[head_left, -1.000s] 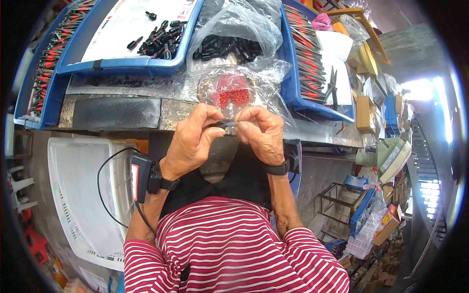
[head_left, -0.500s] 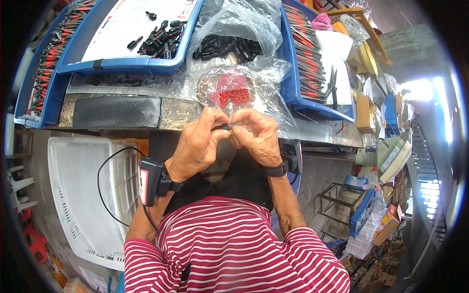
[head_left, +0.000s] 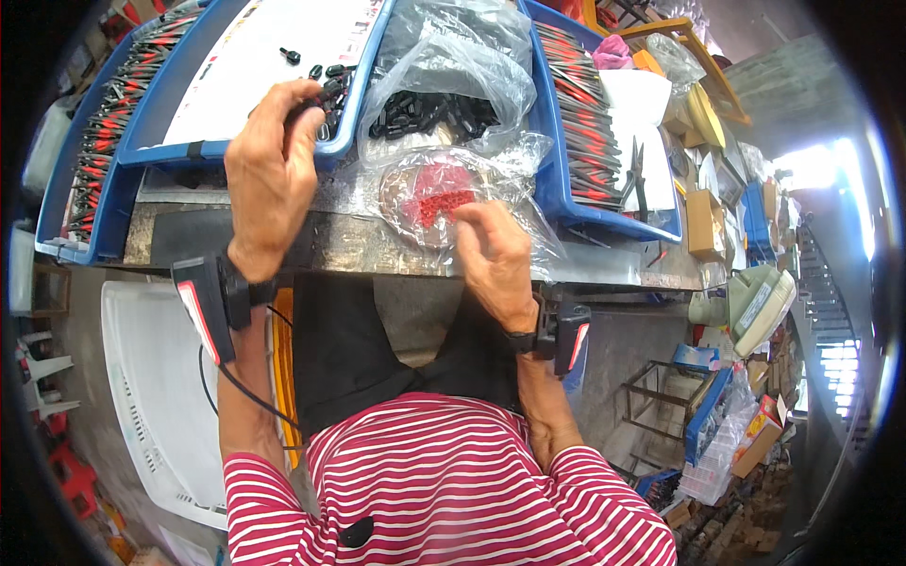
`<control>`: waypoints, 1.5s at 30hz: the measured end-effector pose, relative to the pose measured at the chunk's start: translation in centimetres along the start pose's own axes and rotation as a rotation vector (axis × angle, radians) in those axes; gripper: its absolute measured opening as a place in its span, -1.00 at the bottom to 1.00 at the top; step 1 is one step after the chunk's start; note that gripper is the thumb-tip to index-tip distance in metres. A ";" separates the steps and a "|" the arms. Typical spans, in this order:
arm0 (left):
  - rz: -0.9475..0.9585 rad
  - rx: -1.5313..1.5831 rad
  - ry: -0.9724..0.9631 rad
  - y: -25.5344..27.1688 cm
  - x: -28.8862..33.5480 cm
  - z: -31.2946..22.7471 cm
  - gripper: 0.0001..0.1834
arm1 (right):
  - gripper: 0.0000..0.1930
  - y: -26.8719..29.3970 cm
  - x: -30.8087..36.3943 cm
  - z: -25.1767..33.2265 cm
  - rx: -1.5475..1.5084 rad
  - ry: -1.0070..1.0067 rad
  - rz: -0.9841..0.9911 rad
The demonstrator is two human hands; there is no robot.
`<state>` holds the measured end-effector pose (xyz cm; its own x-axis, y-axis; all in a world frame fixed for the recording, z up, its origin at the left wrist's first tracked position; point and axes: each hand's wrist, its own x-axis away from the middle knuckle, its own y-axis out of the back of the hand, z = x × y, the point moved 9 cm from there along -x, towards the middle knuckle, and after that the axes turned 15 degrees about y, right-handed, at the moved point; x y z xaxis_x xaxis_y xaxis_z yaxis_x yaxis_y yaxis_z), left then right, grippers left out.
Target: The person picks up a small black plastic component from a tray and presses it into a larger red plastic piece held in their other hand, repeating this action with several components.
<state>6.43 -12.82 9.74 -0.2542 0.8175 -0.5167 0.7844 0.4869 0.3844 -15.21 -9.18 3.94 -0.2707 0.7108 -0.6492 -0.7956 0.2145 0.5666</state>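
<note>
My left hand (head_left: 272, 179) reaches over the front edge of a blue tray (head_left: 209, 151). Its thumb and forefinger are bent around small black plastic pieces (head_left: 332, 92) heaped in the tray's corner; what lies exactly between the tips is partly hidden. Lower and to the right, my right hand (head_left: 495, 262) has its fingertips drawn together beside small red pieces (head_left: 442, 205). These lie on clear plastic over a round dish (head_left: 401, 212). Anything in the right fingertips is too small to make out.
Behind the dish, a clear plastic bag (head_left: 448, 75) holds more black pieces. Blue trays of red-and-grey slim tools (head_left: 580, 123) stand on both sides, with black-handled pliers (head_left: 634, 179) in the right one. A white plastic crate (head_left: 142, 396) stands below the bench's left side.
My hands were together, holding a small dark piece between them. They have parted: the left moved up and left to the black pieces, the right down and right beside the red ones.
</note>
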 end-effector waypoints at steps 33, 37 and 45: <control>0.378 -0.440 0.065 -16.6 0.1 1.9 -0.83 | -0.88 -3.4 -0.5 -1.0 0.431 0.096 0.309; 0.361 -0.450 0.084 -16.2 0.2 2.1 -0.83 | -0.89 -3.7 -0.4 -0.9 0.397 0.137 0.322; 0.163 0.111 0.017 -10.9 0.8 -0.5 -0.81 | -0.89 -2.3 -0.7 -0.9 0.241 0.104 0.188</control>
<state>-2.63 -17.27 5.53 -0.1276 0.8881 -0.4416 0.8734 0.3116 0.3743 -13.70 -10.76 2.60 -0.4648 0.6834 -0.5629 -0.5785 0.2469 0.7774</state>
